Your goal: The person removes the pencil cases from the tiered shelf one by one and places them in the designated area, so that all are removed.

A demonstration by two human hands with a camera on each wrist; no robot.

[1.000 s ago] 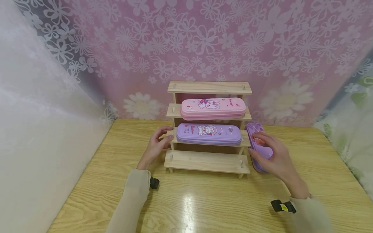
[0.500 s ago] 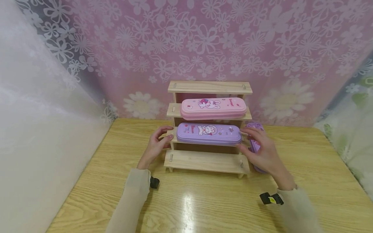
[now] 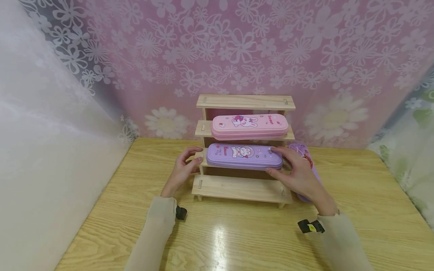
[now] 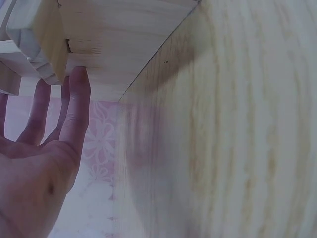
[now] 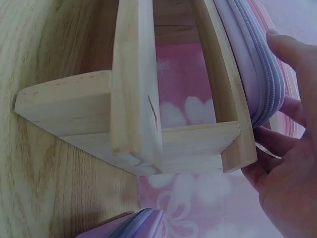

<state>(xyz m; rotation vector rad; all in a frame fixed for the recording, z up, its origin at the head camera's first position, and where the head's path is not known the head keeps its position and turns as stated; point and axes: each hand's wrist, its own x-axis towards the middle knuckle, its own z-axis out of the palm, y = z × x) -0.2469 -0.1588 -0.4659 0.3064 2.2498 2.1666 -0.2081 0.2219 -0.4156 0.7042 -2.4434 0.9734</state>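
Observation:
A stepped wooden display shelf (image 3: 237,187) stands on the table. My left hand (image 3: 181,169) grips the left end of its second board from the bottom; in the left wrist view its fingertips (image 4: 79,74) reach the board end. On that board lies a purple zippered pencil case (image 3: 234,156) with a rabbit print. My right hand (image 3: 300,175) holds this case at its right end, thumb at the front and fingers behind; the right wrist view shows the thumb (image 5: 282,43) by the zip. One board higher lies a pink pencil case (image 3: 251,126).
Another purple pencil case (image 3: 315,171) lies on the table right of the shelf, partly hidden by my right hand. The wood-grain table (image 3: 135,210) meets a pink floral curtain (image 3: 237,56) at the back. Pale curtains (image 3: 51,150) hang at the sides.
My right hand has moved left from the loose purple case by the shelf to the right end of the purple case on the board. My left hand has stayed put.

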